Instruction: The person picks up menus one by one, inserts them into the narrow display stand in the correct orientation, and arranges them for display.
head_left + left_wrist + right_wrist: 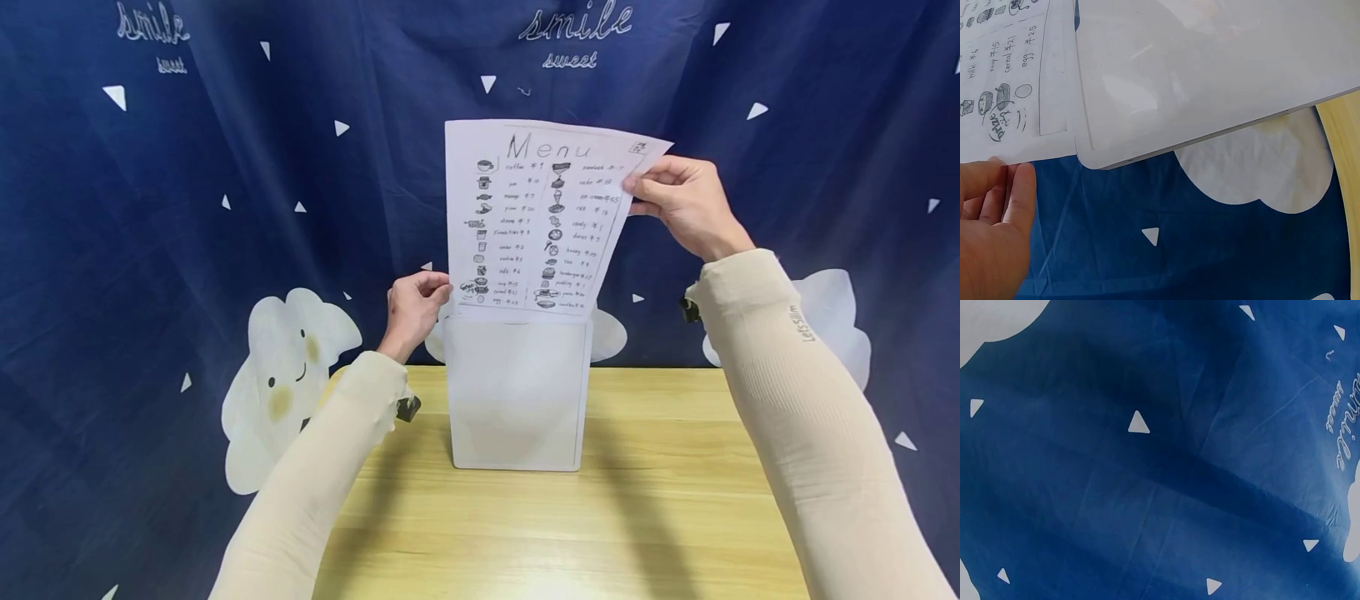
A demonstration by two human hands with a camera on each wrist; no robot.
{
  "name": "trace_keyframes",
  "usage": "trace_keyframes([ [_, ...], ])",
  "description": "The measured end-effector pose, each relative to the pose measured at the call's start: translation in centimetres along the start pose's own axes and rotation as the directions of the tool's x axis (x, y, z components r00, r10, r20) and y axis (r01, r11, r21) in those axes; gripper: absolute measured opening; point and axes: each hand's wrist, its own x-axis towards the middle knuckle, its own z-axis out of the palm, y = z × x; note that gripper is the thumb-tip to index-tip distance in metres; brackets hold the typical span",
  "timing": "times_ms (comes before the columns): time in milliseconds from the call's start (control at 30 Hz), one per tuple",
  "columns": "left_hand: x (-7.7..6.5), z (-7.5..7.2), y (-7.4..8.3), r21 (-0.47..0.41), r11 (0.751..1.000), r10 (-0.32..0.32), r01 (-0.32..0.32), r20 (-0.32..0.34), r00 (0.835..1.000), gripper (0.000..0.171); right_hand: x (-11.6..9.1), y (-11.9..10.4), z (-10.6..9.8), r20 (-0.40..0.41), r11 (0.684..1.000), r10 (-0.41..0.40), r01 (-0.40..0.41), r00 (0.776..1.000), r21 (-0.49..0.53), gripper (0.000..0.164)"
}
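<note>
A white paper menu (540, 221) with handwritten items, prices and small drawings is held up in the air. My left hand (418, 308) pinches its lower left edge; the thumb and a finger meet the paper's rim in the left wrist view. Higher up on the other side, my right hand (686, 204) pinches the right edge, and the top right corner bends outward. Directly below stands a blank white board (517, 396), upright on the table. The menu's bottom edge is at the board's top. Neither hand touches the board. The right wrist view shows no hand.
The board stands on a light wooden table (675, 483). Behind it hangs a dark blue curtain (405, 192) with white triangles, "smile sweet" lettering and cloud shapes (288, 383). Shadows of both arms fall across the tabletop.
</note>
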Motion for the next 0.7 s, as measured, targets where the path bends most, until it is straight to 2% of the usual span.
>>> trace_keyframes([
  [367,-0.1,0.3,0.0,-0.002,1.0,0.006,-0.006,-0.019,1.0,0.011,0.4,0.1,-0.2,-0.001,1.0,0.014,-0.014,1.0,-0.006,0.017],
  [700,-0.1,0.7,0.1,-0.001,1.0,-0.003,0.003,-0.027,1.0,0.009,1.6,-1.8,0.5,-0.125,0.999,-0.029,0.031,0.992,0.017,0.007],
])
